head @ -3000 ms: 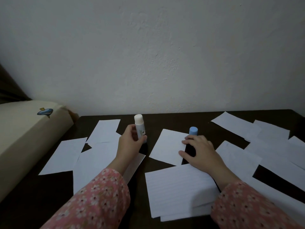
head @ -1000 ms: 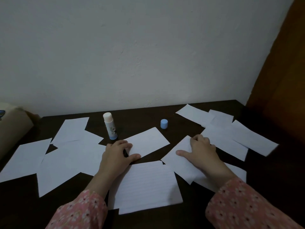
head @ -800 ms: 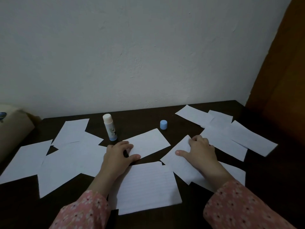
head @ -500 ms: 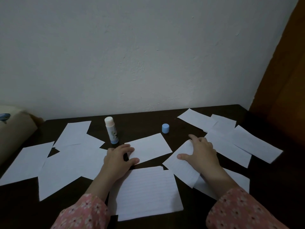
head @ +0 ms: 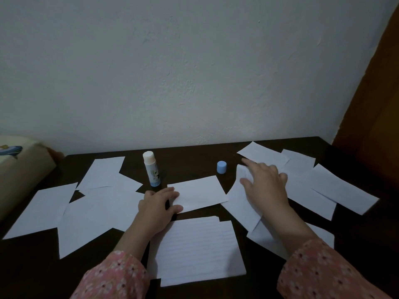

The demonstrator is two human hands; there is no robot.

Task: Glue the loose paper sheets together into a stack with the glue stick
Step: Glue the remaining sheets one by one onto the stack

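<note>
1. Along the rear edge of the dark surface [head: 185,160], where it meets the white wall [head: 194,72], the uncapped glue stick [head: 151,169] is stood upright; its blue cap [head: 221,167] is set apart to the right, with bare surface between the two.
2. At the left side, several loose sheets [head: 95,203] are overlapped, reaching close to the left edge beside a beige padded object [head: 21,169].
3. At the right side, further sheets [head: 323,190] are spread toward the right edge, near a brown panel [head: 375,104].
4. Nearest the front edge, a lined stack [head: 198,249] is laid flat, its layers slightly offset; a single centre sheet [head: 198,194] lies just behind it.
5. The left hand [head: 158,206] is rested with loosely spread fingers on the left end of the centre sheet; nothing is gripped.
6. The right hand [head: 264,182] is held with fingers spread over a tilted sheet [head: 241,203], whose far corner appears lifted; whether it is pinched cannot be told.
7. Open dark surface is left at the front corners.
8. No containers are shown.
</note>
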